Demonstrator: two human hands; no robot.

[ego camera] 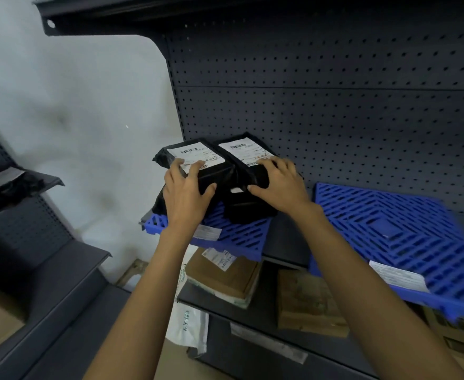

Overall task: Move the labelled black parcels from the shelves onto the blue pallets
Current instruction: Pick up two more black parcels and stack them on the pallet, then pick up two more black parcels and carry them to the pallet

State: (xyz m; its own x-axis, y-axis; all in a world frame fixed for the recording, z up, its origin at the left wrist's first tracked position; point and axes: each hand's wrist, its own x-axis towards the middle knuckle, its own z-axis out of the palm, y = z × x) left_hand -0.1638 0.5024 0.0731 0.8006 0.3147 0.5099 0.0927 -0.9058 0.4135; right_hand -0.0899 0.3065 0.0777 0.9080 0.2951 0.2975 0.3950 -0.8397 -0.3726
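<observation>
While the left hand (186, 193) clasps the near end of the left black parcel (216, 174) and the right hand (278, 185) that of the right black parcel (248, 153), both lie side by side atop the pile on the left blue pallet (239, 237), long axes running away toward the pegboard (335, 119).

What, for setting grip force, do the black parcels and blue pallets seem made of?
The black parcels look like thin plastic film, semi-glossy: it creases, bulges and catches light; their labels look like white paper. The blue pallets look like rigid moulded plastic, fairly matte: uniform colour and a crisp slotted grid.
</observation>
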